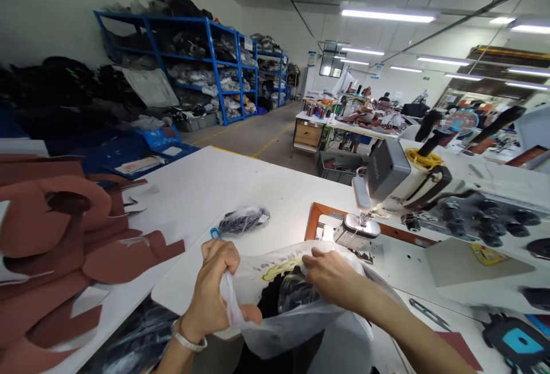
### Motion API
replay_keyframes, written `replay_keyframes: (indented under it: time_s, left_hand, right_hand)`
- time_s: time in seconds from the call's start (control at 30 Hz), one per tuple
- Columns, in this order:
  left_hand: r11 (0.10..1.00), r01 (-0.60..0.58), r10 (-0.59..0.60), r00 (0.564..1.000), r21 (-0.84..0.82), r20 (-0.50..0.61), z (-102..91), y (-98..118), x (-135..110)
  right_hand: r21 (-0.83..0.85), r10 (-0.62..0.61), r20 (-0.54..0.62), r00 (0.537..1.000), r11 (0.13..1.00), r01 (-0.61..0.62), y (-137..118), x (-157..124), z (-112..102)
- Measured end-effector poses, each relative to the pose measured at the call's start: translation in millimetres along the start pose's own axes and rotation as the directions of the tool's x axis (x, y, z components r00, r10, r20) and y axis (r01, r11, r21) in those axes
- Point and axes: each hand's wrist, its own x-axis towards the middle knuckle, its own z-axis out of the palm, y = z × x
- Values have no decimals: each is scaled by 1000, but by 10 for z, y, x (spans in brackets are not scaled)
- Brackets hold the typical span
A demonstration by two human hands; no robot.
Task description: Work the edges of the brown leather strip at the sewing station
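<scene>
Your white table bears the sewing machine; nearer you than it, the plastic bag gapes, your left hand clutching its rim, apparently so your right hand, its grip unclear, can reach the dark bundle inside.

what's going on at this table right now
A person's left hand grips the edge of an open white plastic bag with dark, partly wrapped contents. The right hand is at the opening; whether it grips anything is unclear. A plastic-wrapped dark bundle lies beyond the bag, reddish-brown pieces at left, a sewing machine at right.
</scene>
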Motion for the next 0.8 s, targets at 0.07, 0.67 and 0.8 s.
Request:
replay_keyframes:
  time_s: [0.07, 0.67, 0.8]
  left_hand:
    - [999, -23, 22, 1000, 30, 15, 26, 10, -24]
    - [999, 45, -43, 994, -13, 101, 74, -12, -241]
    - [998, 55, -57, 997, 32, 61, -1, -154, -243]
  right_hand:
    - [17, -25, 59, 998, 1000, 24, 22, 43, 67]
    - [602, 304, 55, 951, 750, -274, 363, 2493, 193]
    - [737, 478, -106, 872, 626, -254, 648, 1998, -202]
